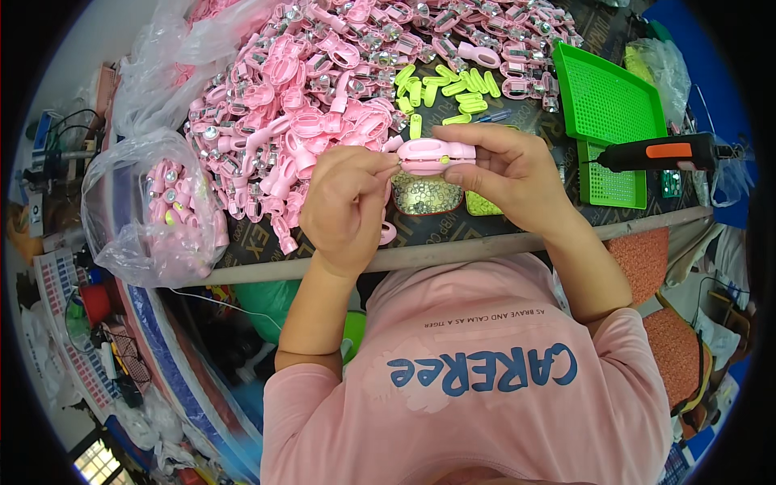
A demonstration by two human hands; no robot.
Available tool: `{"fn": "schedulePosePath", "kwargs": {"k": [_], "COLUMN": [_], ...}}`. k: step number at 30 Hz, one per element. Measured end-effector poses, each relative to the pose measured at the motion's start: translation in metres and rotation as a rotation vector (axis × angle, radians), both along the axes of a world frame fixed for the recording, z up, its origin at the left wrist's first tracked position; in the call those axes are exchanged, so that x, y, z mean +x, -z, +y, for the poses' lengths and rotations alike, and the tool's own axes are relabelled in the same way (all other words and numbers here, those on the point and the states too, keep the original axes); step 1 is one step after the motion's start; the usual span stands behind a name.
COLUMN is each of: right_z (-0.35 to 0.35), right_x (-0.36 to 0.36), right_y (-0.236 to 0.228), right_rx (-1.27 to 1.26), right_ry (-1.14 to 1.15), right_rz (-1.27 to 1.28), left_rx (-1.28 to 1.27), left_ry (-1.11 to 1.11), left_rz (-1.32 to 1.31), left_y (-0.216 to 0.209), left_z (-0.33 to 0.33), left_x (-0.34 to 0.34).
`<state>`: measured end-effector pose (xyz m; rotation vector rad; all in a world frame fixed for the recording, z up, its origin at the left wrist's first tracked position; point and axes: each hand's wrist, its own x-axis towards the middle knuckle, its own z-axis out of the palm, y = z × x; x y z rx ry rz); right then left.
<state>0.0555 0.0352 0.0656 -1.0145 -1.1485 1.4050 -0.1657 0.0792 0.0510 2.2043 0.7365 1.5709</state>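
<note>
Between my two hands, above the table's near edge, is a pink plastic casing (427,150) with a dark seam along its side and a small yellow-green piece showing in it. My left hand (346,190) pinches its left end with closed fingers. On the right end, the thumb and fingers of my right hand (509,171) grip the casing from both sides. Just below it stands a tin of small metal parts (428,196), partly covered by the casing and my hand. Beside that, a container of small yellow-green pieces (482,204) is mostly hidden by my right hand.
Pink casing parts (299,89) are heaped across the far left table. Yellow-green clips (469,101) lie beyond my hands. A clear bag of pink pieces (166,210) sits at left. Green perforated trays (610,97) and a black-and-orange electric screwdriver (659,152) are at right.
</note>
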Motion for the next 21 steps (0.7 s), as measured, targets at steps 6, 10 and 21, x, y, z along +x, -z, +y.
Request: {"fn": "schedulePosePath", "kwargs": {"k": [6, 10, 21], "right_z": [-0.004, -0.004, -0.007], "right_x": [0.002, 0.001, 0.0], "right_y": [-0.006, -0.01, -0.013], "right_rx": [0.074, 0.113, 0.014], "right_ry": [-0.022, -0.009, -0.03], "right_rz": [-0.102, -0.23, -0.17], "left_rx": [-0.08, -0.189, -0.53], "left_ry": [0.053, -0.109, 0.064], "left_rz": [-0.181, -0.009, -0.039], "left_y": [0.006, -0.005, -0.008], "left_z": [-0.002, -0.01, -0.005], "left_x": [0.005, 0.005, -0.002]}}
